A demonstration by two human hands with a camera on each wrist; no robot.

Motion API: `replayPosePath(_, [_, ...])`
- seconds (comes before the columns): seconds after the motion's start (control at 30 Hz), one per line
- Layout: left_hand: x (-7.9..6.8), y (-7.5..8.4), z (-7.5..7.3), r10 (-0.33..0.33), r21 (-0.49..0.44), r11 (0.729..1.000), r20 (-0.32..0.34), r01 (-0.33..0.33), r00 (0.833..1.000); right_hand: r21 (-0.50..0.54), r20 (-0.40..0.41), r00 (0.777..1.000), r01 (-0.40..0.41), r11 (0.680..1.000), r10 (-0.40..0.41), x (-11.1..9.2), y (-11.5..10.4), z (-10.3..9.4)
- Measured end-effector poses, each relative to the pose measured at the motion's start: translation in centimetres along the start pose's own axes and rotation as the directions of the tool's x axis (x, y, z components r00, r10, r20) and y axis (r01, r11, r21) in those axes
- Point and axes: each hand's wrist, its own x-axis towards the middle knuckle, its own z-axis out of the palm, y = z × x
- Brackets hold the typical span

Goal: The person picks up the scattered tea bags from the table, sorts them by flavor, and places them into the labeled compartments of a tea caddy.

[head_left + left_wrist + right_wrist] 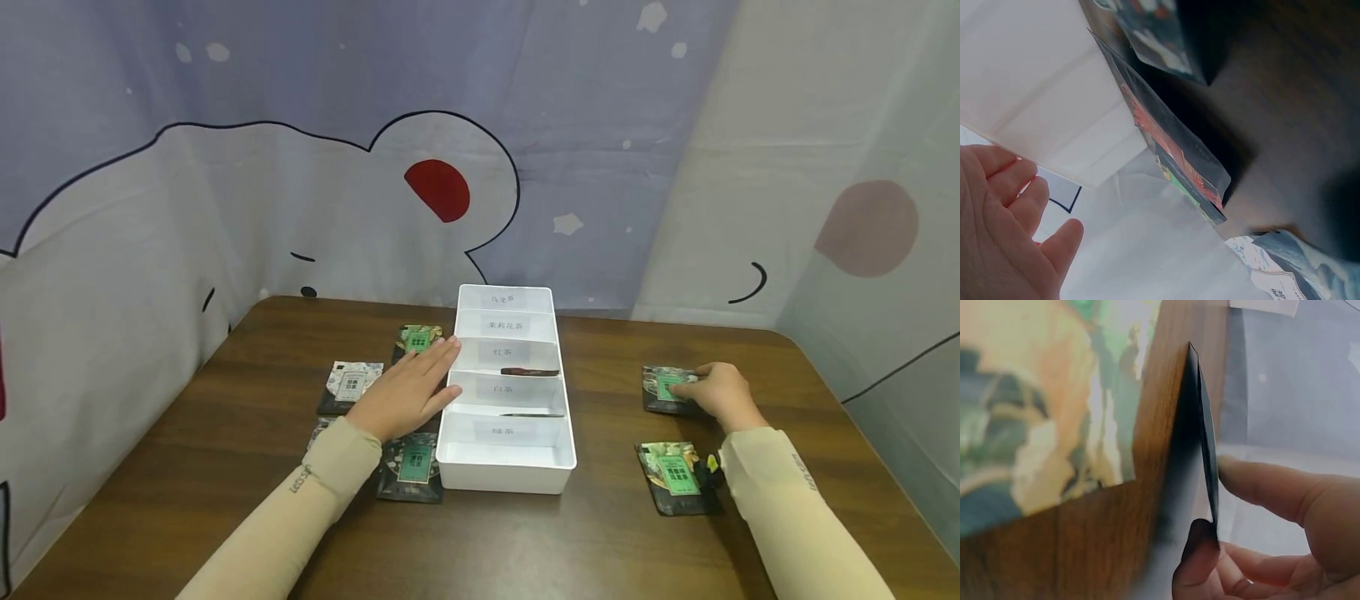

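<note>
A long white divided box (502, 480) with a paper label in each compartment stands mid-table. My left hand (408, 390) lies over its left rim, fingers extended; the left wrist view shows the palm beside the box wall. At right, my right hand (726, 395) pinches the edge of a black tea sachet (660, 382) with a green label. In the right wrist view, that sachet (1207, 437) appears edge-on between thumb and finger. Thin edges of a reddish sachet (529, 372) and a dark sachet (531, 415) show inside two compartments.
Nearer me on the right lies another green-labelled sachet (673, 477), close to the right sleeve. Left of the box are several sachets, among them a white-topped one (352, 383) and a green-labelled one (414, 465); my left arm partly hides some. A printed curtain (585, 167) hangs behind the table.
</note>
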Motion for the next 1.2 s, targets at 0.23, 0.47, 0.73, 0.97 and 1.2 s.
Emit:
replayPosePath(0.23, [0.0,-0.1,0.1,0.004,-0.003,1.0,-0.004,-0.004,1.0,0.175,-0.033,0.999,-0.036,0.984,0.043,-0.1,0.4,0.0])
replayPosePath(0.47, [0.0,-0.1,0.1,0.01,0.0,1.0,-0.007,-0.01,1.0,0.32,-0.027,0.996,-0.069,0.945,0.082,-0.6,0.3,0.1])
replayPosePath(0.73, [0.0,-0.1,0.1,0.006,-0.001,1.0,-0.007,-0.006,1.0,0.418,-0.032,0.998,-0.039,0.908,0.058,-0.9,-0.5,0.3])
replayPosePath(0.97, [0.1,-0.3,0.2,0.009,-0.001,1.0,-0.01,-0.009,1.0,0.514,-0.055,0.999,0.027,0.857,0.001,-1.3,-1.5,0.7])
replayPosePath(1.2, [0.1,-0.3,0.3,0.005,0.002,1.0,-0.004,-0.005,1.0,0.538,-0.122,0.991,0.119,0.834,-0.062,-2.0,-2.5,1.2])
